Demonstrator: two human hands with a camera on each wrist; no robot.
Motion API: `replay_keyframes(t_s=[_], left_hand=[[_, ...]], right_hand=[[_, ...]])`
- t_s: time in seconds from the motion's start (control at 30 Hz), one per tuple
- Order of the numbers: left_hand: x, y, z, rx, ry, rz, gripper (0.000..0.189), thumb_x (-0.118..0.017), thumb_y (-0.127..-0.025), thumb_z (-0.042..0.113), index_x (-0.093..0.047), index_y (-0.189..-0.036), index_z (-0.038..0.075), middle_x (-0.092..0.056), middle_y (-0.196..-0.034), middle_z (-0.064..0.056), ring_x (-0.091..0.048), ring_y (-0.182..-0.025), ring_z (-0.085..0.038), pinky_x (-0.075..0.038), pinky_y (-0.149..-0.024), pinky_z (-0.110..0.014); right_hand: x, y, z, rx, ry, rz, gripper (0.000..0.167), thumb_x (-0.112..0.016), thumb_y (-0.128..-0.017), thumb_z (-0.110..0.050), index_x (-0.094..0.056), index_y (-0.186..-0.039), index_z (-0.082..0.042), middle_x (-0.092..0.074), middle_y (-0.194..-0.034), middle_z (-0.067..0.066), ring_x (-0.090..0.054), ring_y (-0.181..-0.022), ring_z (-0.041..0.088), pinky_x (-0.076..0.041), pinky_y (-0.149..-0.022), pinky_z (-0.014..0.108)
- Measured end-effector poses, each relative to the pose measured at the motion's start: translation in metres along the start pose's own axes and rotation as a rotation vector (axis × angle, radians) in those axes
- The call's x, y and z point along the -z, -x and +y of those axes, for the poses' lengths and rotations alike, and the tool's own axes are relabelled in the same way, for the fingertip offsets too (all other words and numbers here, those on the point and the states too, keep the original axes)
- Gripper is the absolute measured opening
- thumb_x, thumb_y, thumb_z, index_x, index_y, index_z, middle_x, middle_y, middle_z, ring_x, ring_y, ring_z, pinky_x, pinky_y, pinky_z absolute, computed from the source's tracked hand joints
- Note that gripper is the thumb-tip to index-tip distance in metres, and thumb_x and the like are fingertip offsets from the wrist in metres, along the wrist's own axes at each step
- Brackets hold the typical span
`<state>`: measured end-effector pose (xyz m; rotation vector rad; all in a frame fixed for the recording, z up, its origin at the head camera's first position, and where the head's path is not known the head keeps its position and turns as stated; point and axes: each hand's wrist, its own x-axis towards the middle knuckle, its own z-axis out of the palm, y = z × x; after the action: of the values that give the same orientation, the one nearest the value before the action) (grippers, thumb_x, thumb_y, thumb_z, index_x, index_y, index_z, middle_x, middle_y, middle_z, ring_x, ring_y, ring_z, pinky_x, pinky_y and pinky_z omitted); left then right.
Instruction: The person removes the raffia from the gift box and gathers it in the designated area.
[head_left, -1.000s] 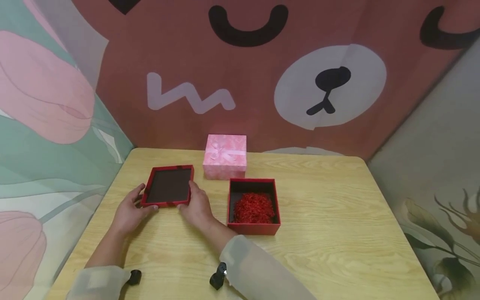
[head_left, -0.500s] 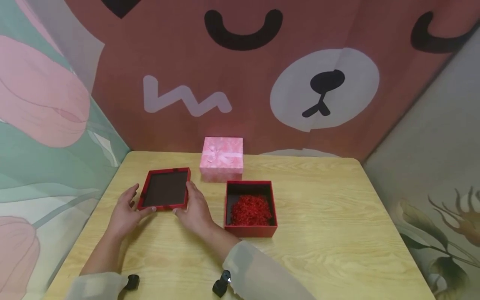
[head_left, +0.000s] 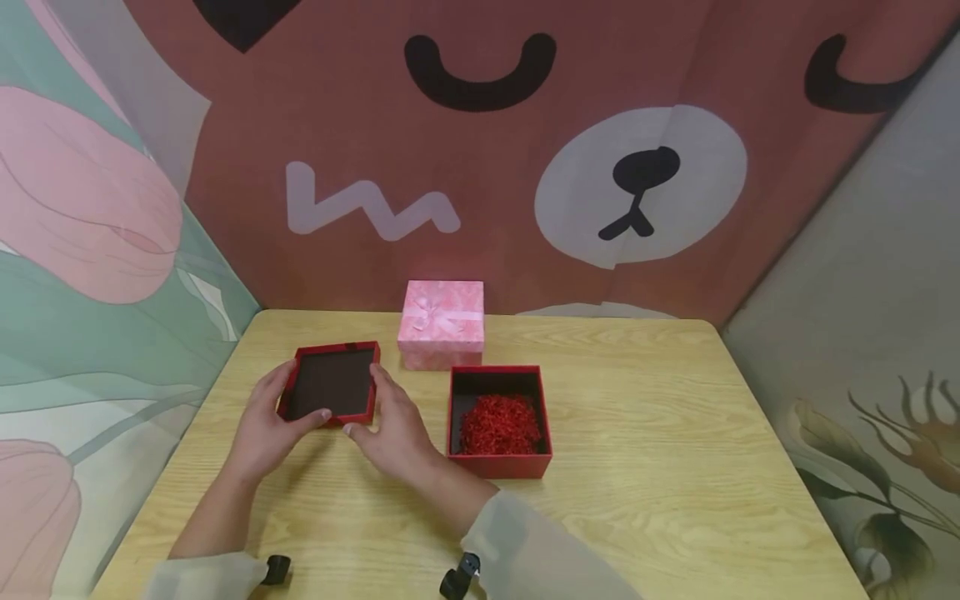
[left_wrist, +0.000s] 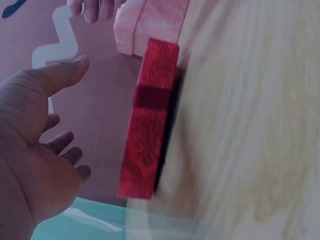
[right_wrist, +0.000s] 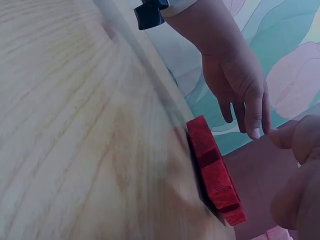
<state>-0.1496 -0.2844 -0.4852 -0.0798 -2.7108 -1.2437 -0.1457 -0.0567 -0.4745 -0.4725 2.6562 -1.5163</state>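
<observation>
A square red lid (head_left: 333,383) lies on the left of the table with its dark inner side up. In the left wrist view its patterned red side (left_wrist: 145,125) has a dark red band across it. My left hand (head_left: 264,433) hovers over the lid's near left corner, fingers spread and apart from it in the wrist views. At the near right corner is my right hand (head_left: 397,429), also held above the lid, its thumb and fingers extended. To the right stands an uncovered red box (head_left: 498,467) with red shredded paper (head_left: 501,425) inside.
A pink gift box (head_left: 442,321) with a ribbon bow stands at the back of the wooden table (head_left: 637,433), close behind the red box. A bear-patterned wall (head_left: 495,208) rises directly behind the table's far edge.
My left hand has come off the lid's left side and shifted right, over its corner. My right hand has also moved off the lid's edge. The boxes stay put; the head view shifts slightly.
</observation>
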Motion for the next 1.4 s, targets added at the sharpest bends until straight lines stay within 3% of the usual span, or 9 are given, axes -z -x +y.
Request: replay_keyframes(t_s=[0.33,0.57,0.77,0.97,1.13,1.4], left_hand=[[-0.013,0.006,0.026,-0.063,0.012,-0.020,0.100,-0.091,-0.082,0.025,-0.034,-0.163,0.013,-0.032,-0.161,-0.025,-0.032,-0.143,-0.053,-0.034,-0.107,-0.078],[-0.027,0.008,0.040,-0.093,0.034,-0.065,0.099,-0.091,-0.082,0.030,-0.036,-0.162,0.017,-0.034,-0.162,-0.018,-0.034,-0.145,-0.047,-0.035,-0.109,-0.076],[-0.042,0.009,0.054,-0.118,0.158,-0.120,0.092,-0.089,-0.084,0.025,-0.038,-0.161,0.017,-0.033,-0.163,-0.015,-0.038,-0.145,-0.045,-0.035,-0.115,-0.066],[-0.057,0.013,0.064,-0.122,0.228,-0.162,0.091,-0.090,-0.084,0.027,-0.040,-0.160,0.025,-0.033,-0.163,-0.008,-0.038,-0.146,-0.042,-0.037,-0.116,-0.064],[-0.072,0.016,0.071,-0.156,0.283,-0.208,0.091,-0.090,-0.083,0.030,-0.040,-0.160,0.030,-0.033,-0.164,-0.004,-0.037,-0.146,-0.041,-0.038,-0.115,-0.065],[-0.091,0.023,0.078,-0.219,0.371,-0.295,0.096,-0.090,-0.083,0.028,-0.035,-0.161,0.035,-0.029,-0.165,0.001,-0.029,-0.152,-0.029,-0.031,-0.122,-0.054]], right_hand=[[0.034,0.010,-0.008,-0.024,-0.033,-0.020,0.089,-0.082,-0.091,-0.029,-0.030,-0.164,-0.029,-0.044,-0.160,-0.006,-0.045,-0.145,0.022,-0.044,-0.115,0.047],[0.063,0.014,-0.002,0.029,-0.011,-0.054,0.088,-0.080,-0.092,-0.034,-0.030,-0.164,-0.030,-0.043,-0.161,-0.007,-0.044,-0.145,0.022,-0.043,-0.115,0.048],[0.087,0.018,0.004,0.082,-0.003,-0.085,0.088,-0.080,-0.092,-0.034,-0.030,-0.164,-0.035,-0.048,-0.158,-0.002,-0.056,-0.134,0.036,-0.051,-0.107,0.052],[0.101,0.024,0.011,0.110,0.026,-0.085,0.085,-0.081,-0.090,-0.034,-0.034,-0.161,-0.038,-0.048,-0.156,-0.011,-0.054,-0.137,0.028,-0.049,-0.109,0.052],[0.115,0.032,0.019,0.098,0.056,-0.092,0.085,-0.080,-0.090,-0.039,-0.035,-0.162,-0.033,-0.048,-0.158,-0.004,-0.046,-0.144,0.020,-0.044,-0.114,0.054],[0.137,0.042,0.029,0.085,0.109,-0.093,0.085,-0.080,-0.091,-0.043,-0.035,-0.163,-0.027,-0.044,-0.161,0.001,-0.044,-0.146,0.024,-0.043,-0.114,0.056]])
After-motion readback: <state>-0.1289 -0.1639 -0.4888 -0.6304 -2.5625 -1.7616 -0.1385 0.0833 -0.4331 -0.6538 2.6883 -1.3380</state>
